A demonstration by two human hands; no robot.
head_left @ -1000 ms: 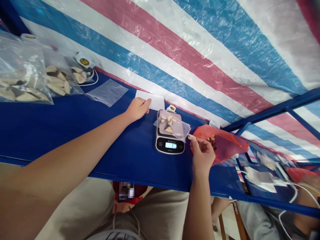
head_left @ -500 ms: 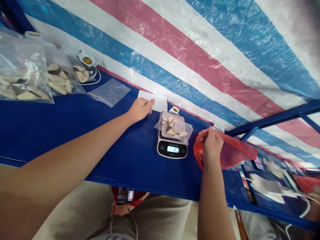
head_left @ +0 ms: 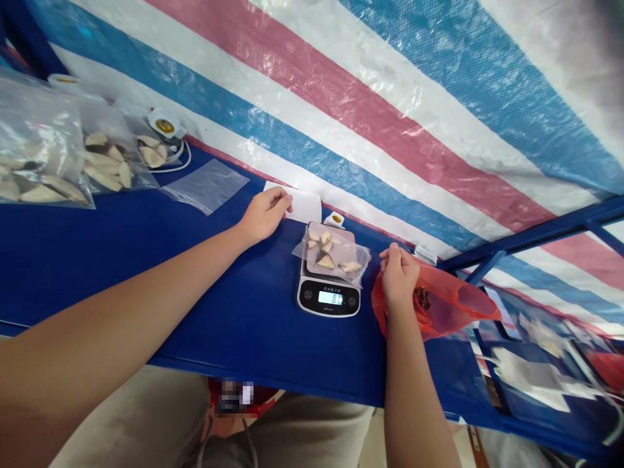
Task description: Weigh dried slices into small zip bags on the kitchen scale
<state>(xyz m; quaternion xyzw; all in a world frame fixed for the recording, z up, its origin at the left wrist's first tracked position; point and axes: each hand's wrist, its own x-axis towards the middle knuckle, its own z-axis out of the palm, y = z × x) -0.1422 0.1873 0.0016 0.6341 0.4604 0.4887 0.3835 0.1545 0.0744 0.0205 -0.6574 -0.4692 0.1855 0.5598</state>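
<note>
The right hand [head_left: 400, 276] fingers pinch the rim of the red bag [head_left: 453, 309], keeping it open beside the scale [head_left: 329, 298] weighing the clear bag [head_left: 336, 252], while the left hand [head_left: 262, 214] rests loose, empty fingers on the paper [head_left: 307, 205].

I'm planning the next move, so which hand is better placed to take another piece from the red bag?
Probably the right. The right hand sits at the mouth of the red bag, just beside the scale, while the left hand rests on the white paper, across the scale from it.
</note>
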